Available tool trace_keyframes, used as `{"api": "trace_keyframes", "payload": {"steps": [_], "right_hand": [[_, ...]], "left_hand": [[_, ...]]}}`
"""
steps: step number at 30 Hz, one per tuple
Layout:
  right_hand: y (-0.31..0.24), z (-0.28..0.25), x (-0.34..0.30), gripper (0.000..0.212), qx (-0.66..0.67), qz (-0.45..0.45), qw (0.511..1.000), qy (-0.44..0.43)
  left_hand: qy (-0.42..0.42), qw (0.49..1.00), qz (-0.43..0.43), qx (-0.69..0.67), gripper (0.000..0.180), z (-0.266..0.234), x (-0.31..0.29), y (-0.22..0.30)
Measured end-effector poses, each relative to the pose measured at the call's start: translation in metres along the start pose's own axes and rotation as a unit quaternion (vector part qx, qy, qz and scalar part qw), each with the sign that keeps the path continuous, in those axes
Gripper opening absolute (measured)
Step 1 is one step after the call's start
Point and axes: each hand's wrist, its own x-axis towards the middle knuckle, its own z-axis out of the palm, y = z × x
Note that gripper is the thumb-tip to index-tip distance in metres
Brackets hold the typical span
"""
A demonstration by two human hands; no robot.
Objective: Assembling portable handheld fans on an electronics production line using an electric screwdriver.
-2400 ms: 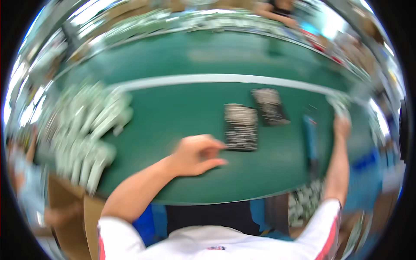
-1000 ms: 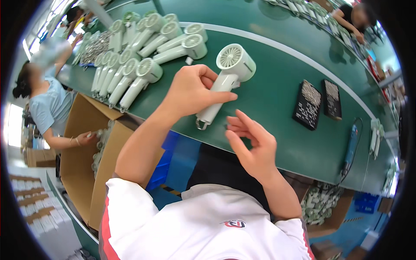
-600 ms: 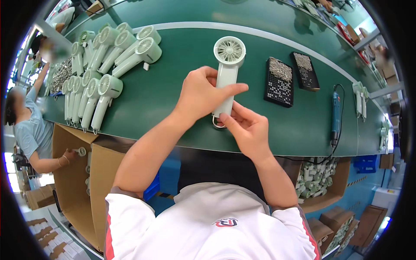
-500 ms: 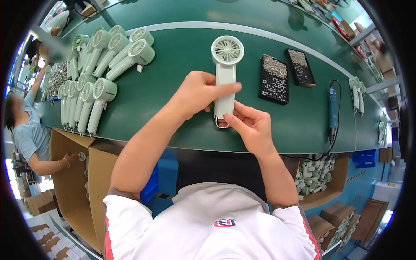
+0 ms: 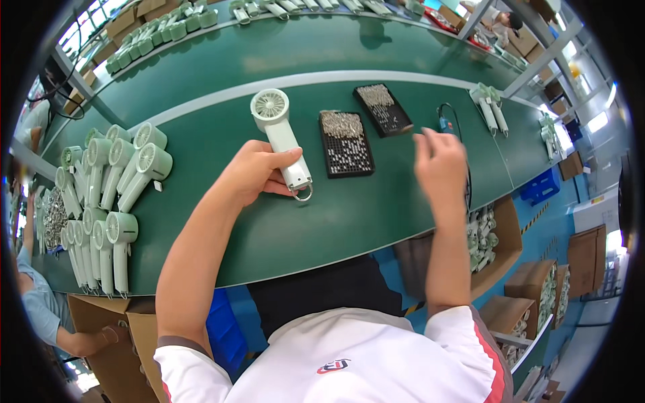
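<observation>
My left hand [image 5: 252,172] is closed round the handle of a pale green handheld fan [image 5: 283,144]. Its round grille head points away from me, and a wire loop hangs at the handle's near end. Over to the right, my right hand [image 5: 441,164] is raised over an electric screwdriver [image 5: 445,123], with fingers bent. Only the blue top of the screwdriver and its cable show; the hand covers its body, so a grip on it cannot be made out. Between the hands lie a black screw tray [image 5: 348,156] and a second black screw tray [image 5: 383,111].
Several finished-looking fans [image 5: 121,228] are heaped at the left of the green table [image 5: 269,235]. Two more fans [image 5: 489,111] lie at the far right. Cardboard boxes [image 5: 507,235] stand below the table edge. A co-worker's arm [image 5: 87,341] reaches into a box at the lower left.
My right hand has left the fan's lower end and moved right to the screwdriver. My left hand still holds the fan, now tilted. The whole view has shifted.
</observation>
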Motion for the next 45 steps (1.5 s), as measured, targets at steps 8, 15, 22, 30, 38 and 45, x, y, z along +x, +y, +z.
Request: {"api": "trace_keyframes", "payload": {"steps": [8,15,22,30,38,45], "right_hand": [[0.094,0.04,0.01,0.045,-0.186,0.1,0.958,-0.192],[0.226,0.044,0.003,0.054,-0.038,0.231,0.938,-0.255],[0.064,-0.011,0.056,0.062,0.611,0.39,0.675,0.137],[-0.075,-0.001,0.12,0.035,0.834,0.104,0.531,0.11],[-0.082,0.039,0.079,0.029,0.732,0.086,0.676,0.014],[-0.11,0.036,0.082,0.028,0.702,0.182,0.68,0.105]], "left_hand": [[0.025,0.999,0.031,-0.014,0.043,-0.022,0.015,-0.022],[0.018,0.998,0.048,0.027,0.043,0.0,0.015,-0.024],[0.0,0.999,0.048,-0.021,0.046,-0.003,0.02,-0.018],[-0.009,1.0,-0.006,0.021,0.043,-0.014,0.009,-0.013],[0.01,0.999,-0.013,0.042,0.046,-0.002,0.0,-0.015],[0.032,0.998,0.012,0.061,0.047,-0.001,0.001,-0.013]]}}
